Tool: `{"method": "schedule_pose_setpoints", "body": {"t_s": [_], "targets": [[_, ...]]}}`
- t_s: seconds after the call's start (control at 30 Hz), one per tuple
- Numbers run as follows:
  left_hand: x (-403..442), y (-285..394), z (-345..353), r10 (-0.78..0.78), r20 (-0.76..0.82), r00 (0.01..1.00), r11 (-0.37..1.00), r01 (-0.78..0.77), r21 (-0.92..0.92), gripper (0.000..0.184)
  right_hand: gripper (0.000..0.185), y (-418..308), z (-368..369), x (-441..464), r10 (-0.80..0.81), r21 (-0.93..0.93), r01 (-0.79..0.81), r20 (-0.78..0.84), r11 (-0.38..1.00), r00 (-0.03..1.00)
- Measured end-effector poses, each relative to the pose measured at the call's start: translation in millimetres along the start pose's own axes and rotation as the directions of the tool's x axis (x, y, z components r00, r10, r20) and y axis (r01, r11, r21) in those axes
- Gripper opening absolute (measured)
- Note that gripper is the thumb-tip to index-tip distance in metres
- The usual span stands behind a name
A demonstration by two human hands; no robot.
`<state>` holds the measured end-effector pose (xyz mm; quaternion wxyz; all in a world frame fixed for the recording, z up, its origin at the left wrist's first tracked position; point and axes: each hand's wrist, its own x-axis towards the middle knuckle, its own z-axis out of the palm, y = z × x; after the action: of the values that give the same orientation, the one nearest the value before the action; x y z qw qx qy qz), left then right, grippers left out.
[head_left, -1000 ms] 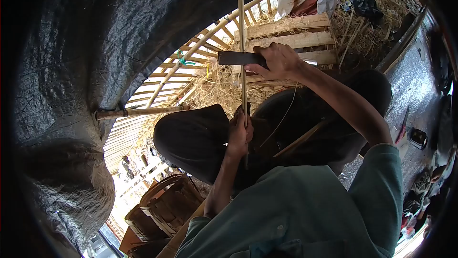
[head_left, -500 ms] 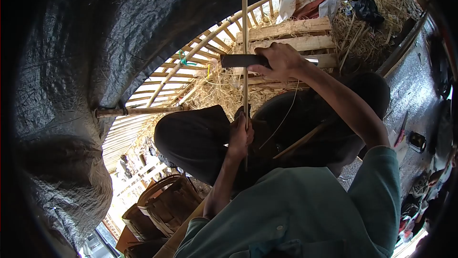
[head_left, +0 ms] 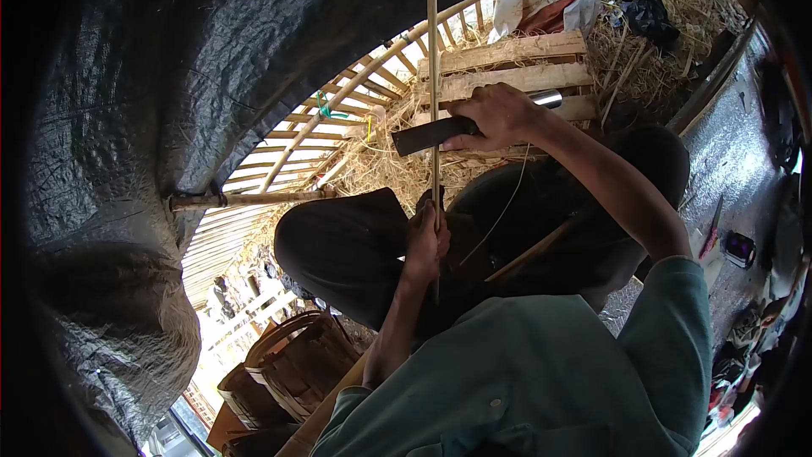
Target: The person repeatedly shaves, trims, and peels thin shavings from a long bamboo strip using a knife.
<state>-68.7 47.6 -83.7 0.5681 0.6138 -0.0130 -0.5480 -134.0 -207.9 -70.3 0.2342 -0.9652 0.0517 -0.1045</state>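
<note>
Nearest the camera, the green shirt (head_left: pixel 516 355) is filling the bottom of the view, and the dark trousers (head_left: pixel 338 233) are spreading out past it. A pale stick (head_left: pixel 534 249) is lying across the lap. Just beyond, the left hand (head_left: pixel 427 237) is wrapping snugly round a long, thin wooden pole (head_left: pixel 434 51) near its low end. The pole is standing roughly upright in view, running from the lap up past the top edge.

Higher along it, the right hand (head_left: pixel 499 119) is closing on the handle of a dark, broad blade (head_left: pixel 427 137) — tilted a bit and crossing in front of the pole. Can't tell if the edge is actually biting in.

Handling-wise, I'm guessing the pole is light and fairly stiff, maybe whippy toward the far end, with possible splinters. Low down, well clear of the blade, is looking like the right place to hold it. The blade is probably the heavier piece — handle only, obviously.

Farther off, a slatted wood platform (head_left: pixel 507 83) is sitting amid straw (head_left: pixel 385 157), a slatted fence (head_left: pixel 372 69) is curving behind, and a black tarp (head_left: pixel 101 161) is hanging on the left.
</note>
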Motion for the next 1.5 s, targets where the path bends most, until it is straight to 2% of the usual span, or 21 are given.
{"method": "schedule_pose_setpoints", "body": {"t_s": [0.1, 0.13, 0.23, 0.27, 0.37, 0.47, 0.57, 0.67, 0.77, 0.8, 0.9, 1.03, 1.13, 1.23, 1.27, 1.3, 1.37, 1.43, 1.47, 1.5], "targets": [[-1, 2, 5, -0.004, -0.022, 1.000, 1.000, 0.004, 0.029, 0.037, 0.054, 3, 10, 3, 0.166, 0.108, -0.146, -0.207, 0.983, 0.964], [-2, 2, 6, -0.005, -0.025, 1.000, 1.000, 0.006, 0.025, 0.038, 0.053, 6, 9, 8, 0.247, 0.126, -0.234, -0.096, 0.964, 0.964], [0, 2, 3, -0.011, 0.003, 1.000, 1.000, 0.011, 0.020, 0.038, 0.054, 1, 0, 3, 0.060, 0.053, -0.057, -0.058, 0.997, 0.997], [0, 1, 1, -0.016, 0.016, 1.000, 1.000, 0.016, 0.018, 0.038, 0.056, 0, -6, 2, 0.075, 0.020, -0.077, 0.088, 0.997, 0.993], [1, 1, 2, -0.002, -0.001, 1.000, 1.000, 0.002, 0.016, 0.037, 0.058, -2, -5, 2, 0.161, 0.094, -0.164, 0.039, 0.982, 0.986], [-1, 2, 4, -0.008, -0.025, 1.000, 1.000, 0.009, 0.024, 0.037, 0.060, 0, 5, -1, 0.151, 0.080, -0.146, -0.062, 0.986, 0.987], [-1, 1, 3, 0.000, -0.016, 1.000, 1.000, 0.000, 0.016, 0.036, 0.059, -1, 0, -1, 0.075, 0.030, -0.076, 0.020, 0.997, 0.997], [0, -1, 5, 0.012, -0.055, 0.998, 0.997, -0.008, 0.072, 0.036, 0.059, 9, 5, 8, 0.259, 0.143, -0.244, -0.094, 0.959, 0.961], [-3, 1, 4, 0.012, -0.018, 1.000, 0.999, -0.011, 0.044, 0.036, 0.067, 7, -1, 5, 0.254, 0.189, -0.252, 0.016, 0.949, 0.967], [-2, 1, 3, 0.013, -0.014, 1.000, 0.999, -0.013, 0.043, 0.035, 0.066, 3, -4, 5, 0.177, 0.077, -0.186, 0.109, 0.979, 0.978], [-2, 1, 3, 0.012, -0.016, 1.000, 0.999, -0.011, 0.041, 0.035, 0.060, 2, -2, 0, 0.090, 0.050, -0.093, 0.059, 0.994, 0.994], [-3, 1, 3, 0.006, -0.018, 1.000, 0.999, -0.005, 0.040, 0.036, 0.063, -5, -5, 0, 0.198, 0.130, -0.204, 0.058, 0.970, 0.978], [-4, 2, 5, -0.009, -0.020, 1.000, 1.000, 0.009, 0.028, 0.036, 0.062, -3, 2, -2, 0.121, 0.097, -0.129, 0.076, 0.987, 0.990], [1, 1, 3, 0.006, -0.032, 0.999, 0.998, -0.005, 0.058, 0.036, 0.059, -2, -3, -2, 0.092, 0.046, -0.093, 0.007, 0.995, 0.996], [0, -2, 2, 0.014, -0.036, 0.999, 0.997, -0.011, 0.073, 0.036, 0.058, 3, 0, 1, 0.157, 0.151, -0.145, -0.071, 0.978, 0.985], [-2, -3, 3, 0.009, -0.048, 0.999, 0.998, -0.006, 0.068, 0.036, 0.056, 9, 2, 9, 0.266, 0.162, -0.257, -0.037, 0.953, 0.963], [-2, 0, 8, 0.012, -0.065, 0.998, 0.998, -0.008, 0.059, 0.036, 0.059, 13, 5, 10, 0.361, 0.196, -0.357, 0.014, 0.913, 0.932], [0, -3, 4, 0.005, -0.047, 0.999, 0.999, -0.003, 0.041, 0.035, 0.063, -4, -5, -1, 0.180, 0.159, -0.179, 0.005, 0.971, 0.984], [0, -4, 3, 0.002, -0.041, 0.999, 1.000, 0.000, 0.031, 0.035, 0.065, 1, 2, -1, 0.096, 0.106, -0.112, 0.147, 0.988, 0.984], [1, -4, 4, 0.018, -0.056, 0.998, 0.999, -0.016, 0.041, 0.035, 0.066, 0, 1, 0, 0.106, 0.099, -0.120, 0.137, 0.988, 0.985]]}}
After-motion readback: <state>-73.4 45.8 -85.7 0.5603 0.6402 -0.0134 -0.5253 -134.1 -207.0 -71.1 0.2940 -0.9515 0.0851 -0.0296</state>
